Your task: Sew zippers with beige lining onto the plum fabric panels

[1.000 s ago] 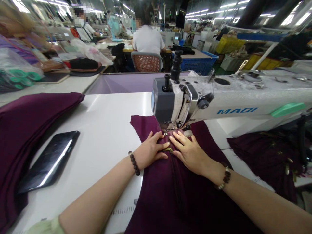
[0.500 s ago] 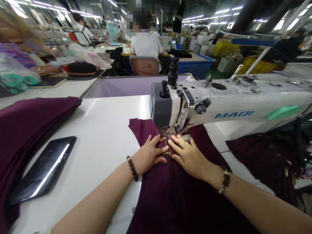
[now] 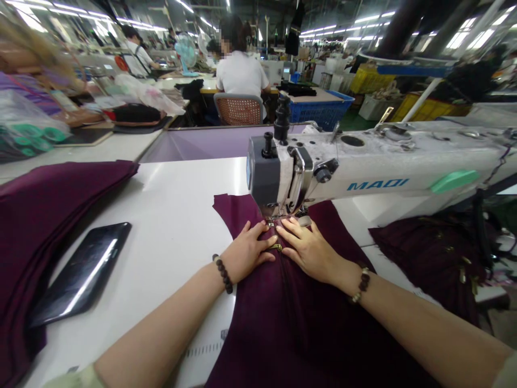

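Note:
A dark purple cloth piece (image 3: 258, 328) with a zipper down its middle lies under the needle area of a white sewing machine (image 3: 323, 180). My left hand (image 3: 246, 252) rests flat on the cloth left of the zipper, fingers stretched out, thumb close to the brass zipper pull (image 3: 278, 247). On the other side, my right hand (image 3: 313, 252) lies with fingers spread, its fingertips near the presser foot (image 3: 272, 221). Both hands press the cloth from above without gripping it. The needle tip cannot be made out.
Stacked purple cloth (image 3: 60, 199) and a dark phone (image 3: 86, 275) lie on the white table (image 3: 181, 215) at left. More purple cloth with zipper pulls (image 3: 432, 264) is at right. Beyond the machine are a blue crate (image 3: 319, 110) and a seated person (image 3: 241, 73).
The view has shifted slightly, so the machine appears a little further left. My hands stay flat on the cloth beside the zipper; any feed of the cloth is too small to tell.

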A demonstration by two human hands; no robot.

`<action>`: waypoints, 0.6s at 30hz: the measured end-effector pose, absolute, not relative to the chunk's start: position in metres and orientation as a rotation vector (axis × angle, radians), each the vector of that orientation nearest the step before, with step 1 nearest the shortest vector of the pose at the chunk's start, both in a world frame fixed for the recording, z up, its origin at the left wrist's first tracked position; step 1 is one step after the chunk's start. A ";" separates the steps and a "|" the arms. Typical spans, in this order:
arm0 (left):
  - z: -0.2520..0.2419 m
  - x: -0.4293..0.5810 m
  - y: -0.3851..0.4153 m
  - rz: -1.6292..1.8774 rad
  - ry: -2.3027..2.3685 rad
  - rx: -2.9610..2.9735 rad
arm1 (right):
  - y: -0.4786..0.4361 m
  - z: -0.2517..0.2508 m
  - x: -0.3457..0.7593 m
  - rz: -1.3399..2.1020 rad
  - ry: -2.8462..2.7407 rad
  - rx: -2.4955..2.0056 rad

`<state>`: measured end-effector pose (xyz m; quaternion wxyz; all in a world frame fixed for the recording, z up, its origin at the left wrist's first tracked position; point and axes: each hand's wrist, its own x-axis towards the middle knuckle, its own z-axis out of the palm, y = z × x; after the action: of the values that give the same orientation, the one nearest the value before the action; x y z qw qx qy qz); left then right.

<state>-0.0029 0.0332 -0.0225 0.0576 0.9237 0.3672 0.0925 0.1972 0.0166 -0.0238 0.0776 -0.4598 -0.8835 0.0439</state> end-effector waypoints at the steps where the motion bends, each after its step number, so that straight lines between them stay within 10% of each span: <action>1: -0.020 -0.003 0.029 0.271 1.109 2.801 | 0.017 -0.022 0.198 0.153 -2.636 -1.352; 18: -0.001 -0.042 -0.088 0.386 0.990 2.605 | -0.016 0.000 0.207 0.305 -2.513 -1.320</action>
<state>-0.0420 -0.0882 -0.0014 0.1634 0.9134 0.3472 0.1355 0.2070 -0.0164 0.0002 0.1429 -0.4577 -0.8712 0.1056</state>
